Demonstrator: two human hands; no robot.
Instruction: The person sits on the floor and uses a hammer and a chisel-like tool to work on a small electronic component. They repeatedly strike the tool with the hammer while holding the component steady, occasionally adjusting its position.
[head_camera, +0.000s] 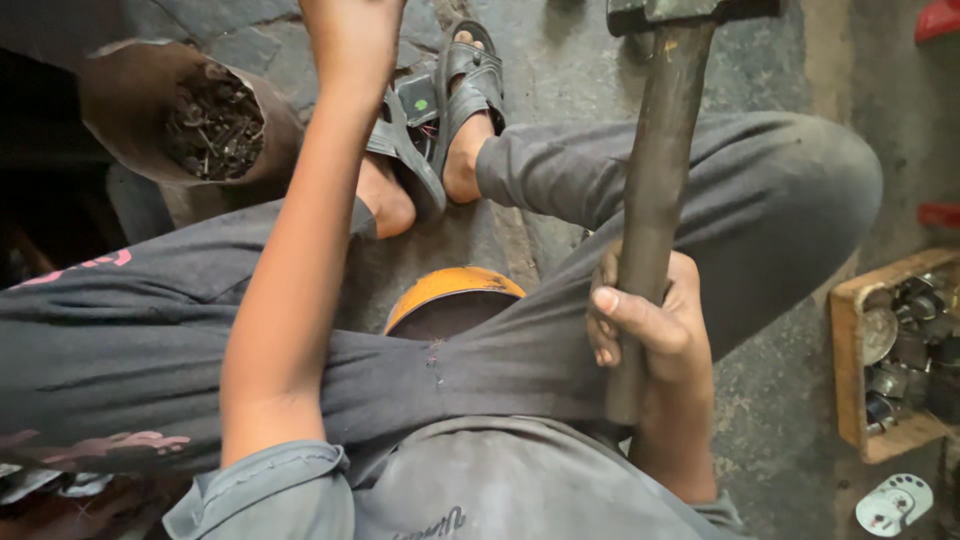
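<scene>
My right hand (648, 325) grips the brown wooden handle of a hammer (655, 190); its dark metal head reaches the top edge of the view. My left hand (352, 35) stretches forward past my knees and is cut off by the top edge, so its fingers are hidden. Just below it, between my sandalled feet (465, 95), lies a small dark part with a green spot (417, 102). I sit low with grey trousers and knees spread.
A brown sack (140, 95) of dark metal scrap stands at the upper left. An orange round stool or lid (450, 290) shows under my legs. A wooden box (850, 360) of metal parts sits at the right, a white round part (893, 503) below it.
</scene>
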